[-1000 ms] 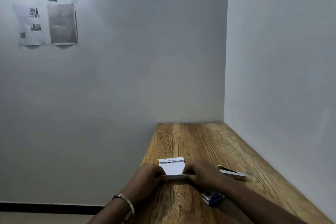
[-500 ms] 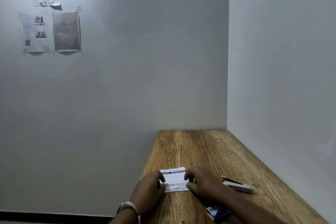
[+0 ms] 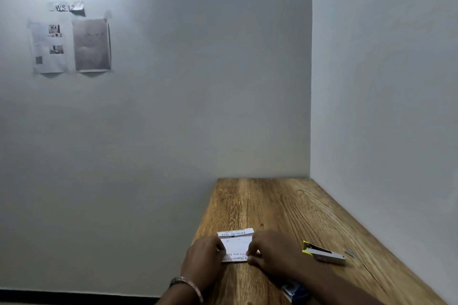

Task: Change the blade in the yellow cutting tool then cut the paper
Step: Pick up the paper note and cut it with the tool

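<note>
At a wooden table [image 3: 285, 205] set in a corner, our left hand [image 3: 204, 259] and right hand [image 3: 273, 252] work one printed paper [image 3: 235, 246], fingers [image 3: 250, 251] of each curled onto its side edges and pinching it against the wood. The paper lies between our two sets of fingers; the yellow cutting tool [image 3: 323, 252] rests untouched, off to the right of the right hand's fingers and apart from them. We judge the step in hand to be folding or creasing the sheet (the blade itself cannot be made out from here). To do it well, we would keep both edges squared, press the crease flat from the middle outward, and hold the sheet from sliding on the smooth grain. By count: one paper, one cutting tool, one small blue packet [image 3: 295, 292] near the right forearm, one tiny grey piece [image 3: 349, 252] just beyond the tool, two hands.
</note>
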Demonstrator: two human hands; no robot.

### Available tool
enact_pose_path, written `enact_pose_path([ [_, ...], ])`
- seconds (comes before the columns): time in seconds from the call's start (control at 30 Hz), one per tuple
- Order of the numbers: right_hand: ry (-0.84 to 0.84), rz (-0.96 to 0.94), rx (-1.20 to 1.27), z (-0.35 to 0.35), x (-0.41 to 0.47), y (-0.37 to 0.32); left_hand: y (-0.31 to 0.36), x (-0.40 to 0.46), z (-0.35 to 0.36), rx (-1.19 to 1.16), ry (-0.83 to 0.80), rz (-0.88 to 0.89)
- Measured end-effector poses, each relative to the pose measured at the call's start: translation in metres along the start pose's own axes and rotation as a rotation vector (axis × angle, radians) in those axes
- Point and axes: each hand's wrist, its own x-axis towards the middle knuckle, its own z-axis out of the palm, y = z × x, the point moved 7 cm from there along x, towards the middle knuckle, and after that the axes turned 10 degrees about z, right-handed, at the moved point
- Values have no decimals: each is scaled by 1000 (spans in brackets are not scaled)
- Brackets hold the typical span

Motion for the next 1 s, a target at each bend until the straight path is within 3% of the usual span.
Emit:
enact_pose_path([
  [0.1,57,2,-29,-1,-2,-1,-10,4,-9,-85,35,-173],
  [0.23,75,4,-23,-2,-3,0,-21,9,-7,-215,-76,-325],
  [0.43,56,48,33,-2,-4,4,-31,1,7,-718,-41,-550],
  [0.6,67,69,99,-8,-10,3,-22,5,10,-780,-169,-560],
  [0.77,65,103,102,-11,-14,2,-6,5,16,-819,-240,-460],
  [0.87,33,128,106,-13,-15,1,-3,3,19,-849,-212,-441],
  [1.0,-43,205,286,-25,-13,14,-10,0,24,-934,-164,-447],
])
